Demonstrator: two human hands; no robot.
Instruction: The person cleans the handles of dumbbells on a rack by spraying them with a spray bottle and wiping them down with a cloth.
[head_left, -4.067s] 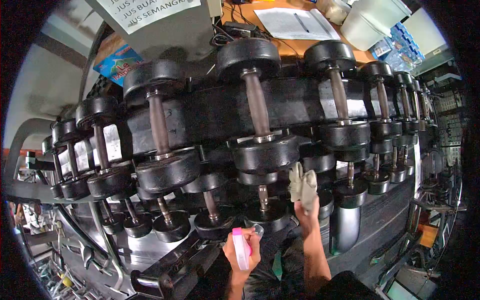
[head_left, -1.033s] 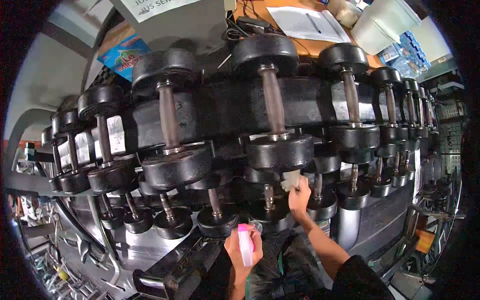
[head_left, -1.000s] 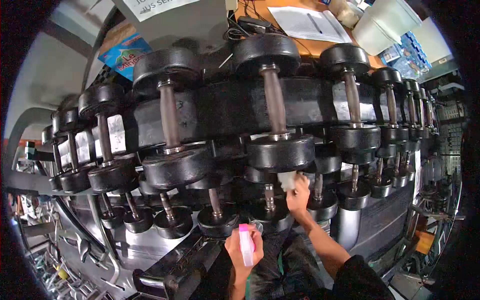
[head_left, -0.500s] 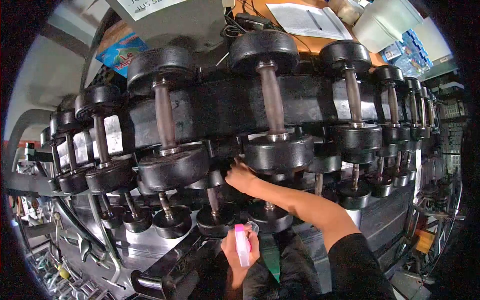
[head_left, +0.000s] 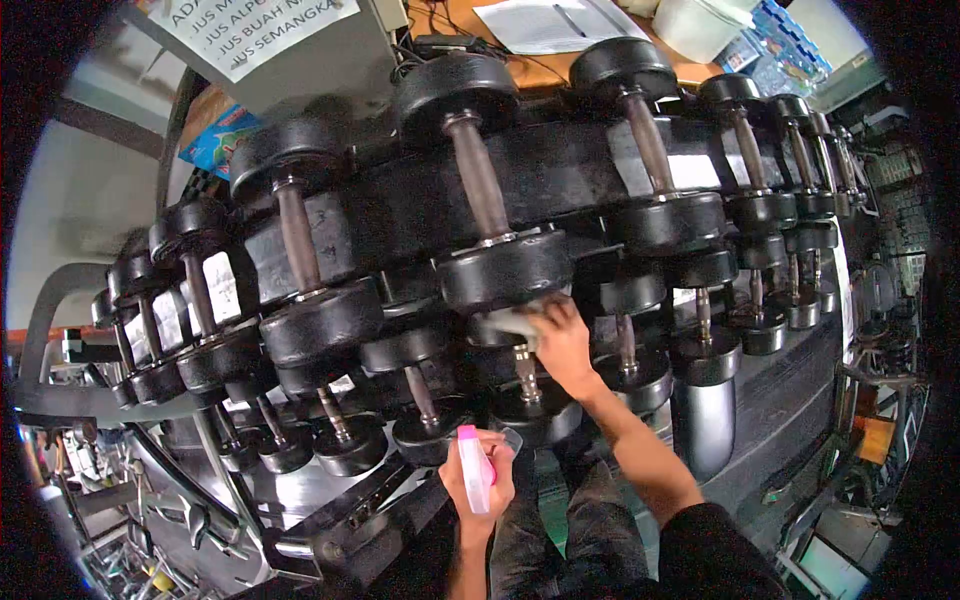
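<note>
Behind everything, across the head view, I see a black rack with 2 rows of dumbbells. My left hand grips a pink-topped spray bottle, lower centre; my right hand pinches a pale cloth at centre, just beneath an upper dumbbell.

This is a gym: black dumbbells fill a two-tier rack around the right hand's grip, with metal exercise equipment well to its left.

head-worn view from above, facing forward and down, fairly near
</note>
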